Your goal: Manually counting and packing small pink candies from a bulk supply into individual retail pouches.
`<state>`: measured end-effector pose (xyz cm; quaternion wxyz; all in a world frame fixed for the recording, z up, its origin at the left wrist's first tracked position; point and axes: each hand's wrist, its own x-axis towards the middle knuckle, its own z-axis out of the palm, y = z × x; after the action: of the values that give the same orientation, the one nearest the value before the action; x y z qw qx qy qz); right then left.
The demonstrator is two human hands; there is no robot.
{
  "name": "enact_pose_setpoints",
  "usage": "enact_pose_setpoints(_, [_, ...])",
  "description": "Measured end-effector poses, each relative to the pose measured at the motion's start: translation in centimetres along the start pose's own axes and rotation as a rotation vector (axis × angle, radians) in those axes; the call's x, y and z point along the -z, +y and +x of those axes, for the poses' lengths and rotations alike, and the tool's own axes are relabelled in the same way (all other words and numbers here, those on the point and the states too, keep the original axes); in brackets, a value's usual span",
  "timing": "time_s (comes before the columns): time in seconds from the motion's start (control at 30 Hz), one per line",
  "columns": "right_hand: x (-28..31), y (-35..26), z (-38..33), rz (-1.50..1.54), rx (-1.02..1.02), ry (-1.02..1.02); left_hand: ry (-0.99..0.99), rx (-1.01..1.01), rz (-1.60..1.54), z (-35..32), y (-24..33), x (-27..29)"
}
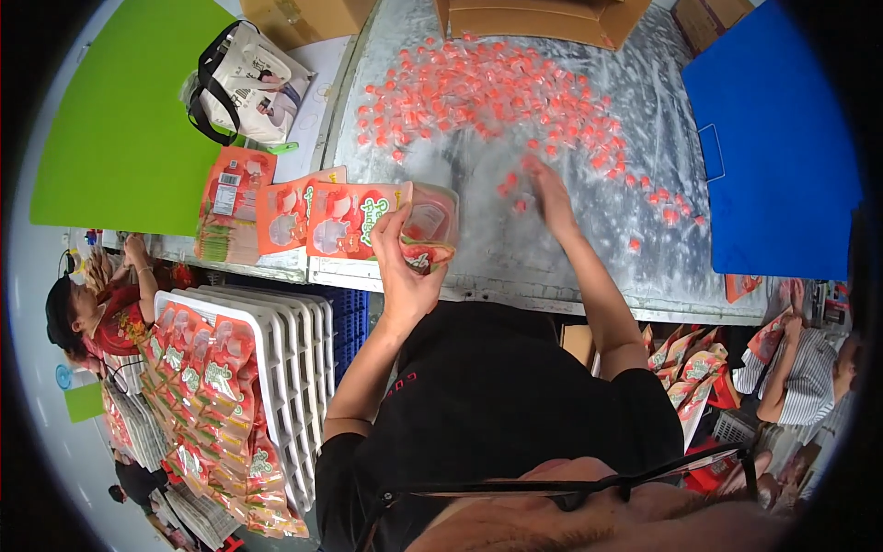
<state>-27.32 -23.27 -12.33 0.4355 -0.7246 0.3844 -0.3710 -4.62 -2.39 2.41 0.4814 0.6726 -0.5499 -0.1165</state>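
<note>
My left hand (405, 276) is closed round a red printed pouch (425, 254) at the front edge of the metal table (515, 267). A clear plastic piece with rounded corners (432, 213) shows just behind its fingers; whether it belongs to the pouch I cannot tell. Flat red pouches (345, 219) lie overlapping on the left of this hand. Over the middle of the table is my right hand (550, 191), its fingers smeared by motion. A few red wrapped candies (520, 205) are beside its fingertips, some of them blurred. Whether it holds any is unclear.
A wide pile of the wrapped candies (497, 83) spreads behind, under an open cardboard box (543, 20). A blue panel (773, 138) stands right, a white tote bag (253, 87) left. Stacked white trays (292, 368) with pouches stand lower left. Two other people work at the sides.
</note>
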Motion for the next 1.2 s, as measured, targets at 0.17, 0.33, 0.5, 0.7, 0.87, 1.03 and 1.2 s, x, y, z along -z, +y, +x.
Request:
enact_pose_setpoints(0.17, [2.8, -2.1, -1.9, 0.397, -0.213, 0.099, -0.016, 0.026, -0.002, -0.1, -0.5, 0.5])
enact_pose_setpoints(0.33, [3.1, -4.4, -2.3, 0.043, -0.362, -0.019, -0.01, 0.036, 0.007, -0.4, -0.7, 0.6])
enact_pose_setpoints(0.5, [3.5, -2.1, -1.0, 0.191, -0.139, 0.059, -0.023, 0.025, 0.009, -0.6, -0.8, 0.8])
enact_pose_setpoints(0.7, [4.2, -2.6, -1.4, 0.227, -0.269, -0.066, -0.025, 0.064, 0.004, -0.9, -1.3, 0.8])
enact_pose_setpoints(0.87, [3.4, -2.2, -1.9, 0.294, -0.286, -0.093, -0.021, 0.049, -0.002, -0.7, -1.1, 0.7])
enact_pose_setpoints(1.03, [-0.4, -6.0, -3.2, -0.811, 0.319, -0.187, -0.002, 0.024, 0.002, -0.6, -1.1, 0.5])
enact_pose_setpoints(1.2, [-2.8, -5.5, -3.7, -0.759, 0.395, -0.216, -0.066, -0.039, 0.011, -0.4, -0.6, 0.3])
